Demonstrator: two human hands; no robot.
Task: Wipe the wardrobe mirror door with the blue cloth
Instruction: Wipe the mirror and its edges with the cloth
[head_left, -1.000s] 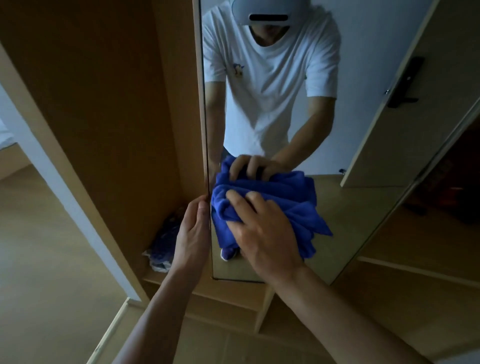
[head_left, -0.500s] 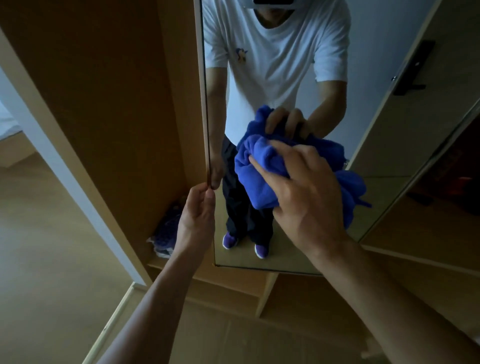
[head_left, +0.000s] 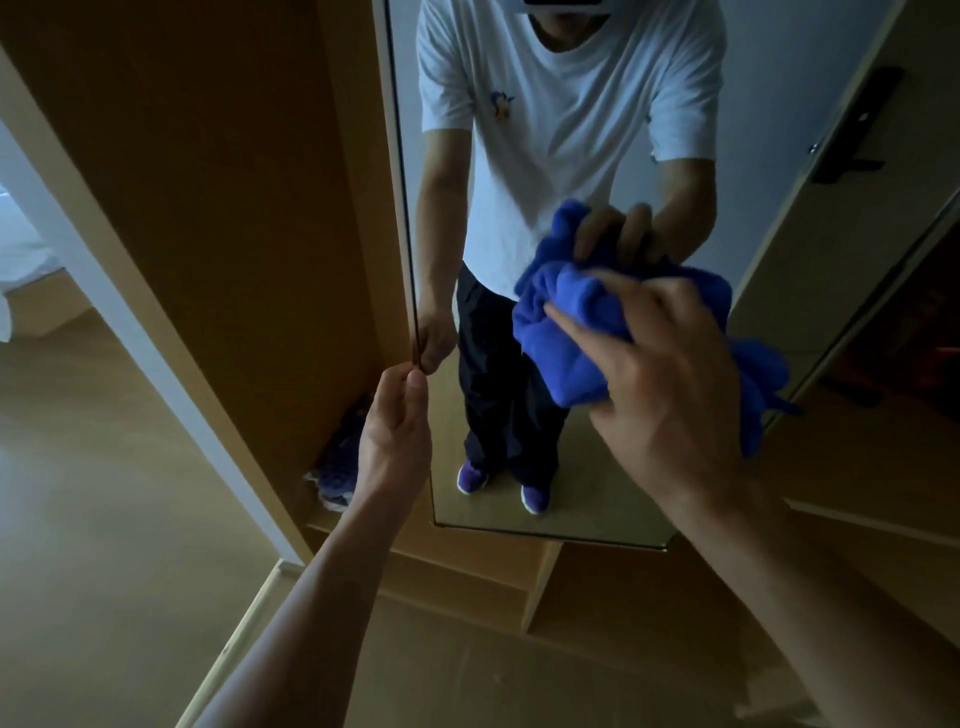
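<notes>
The wardrobe mirror door (head_left: 587, 499) stands open in front of me, its glass reflecting a person in a white T-shirt. My right hand (head_left: 670, 384) presses a bunched blue cloth (head_left: 571, 332) against the glass at mid height, towards the right side; the fingers lie spread over the cloth. My left hand (head_left: 397, 431) pinches the mirror door's left edge between thumb and fingers, lower down. The reflection doubles the cloth and both hands.
The wardrobe's wooden side panel (head_left: 234, 208) rises at the left of the door. A purple bundle (head_left: 340, 467) lies on the wardrobe floor behind my left hand. A room door with a black handle (head_left: 857, 130) shows in the reflection. Wooden flooring (head_left: 104, 519) spreads left.
My right hand has carried the cloth from low on the glass up and to the right. My left hand has kept its hold on the door's edge.
</notes>
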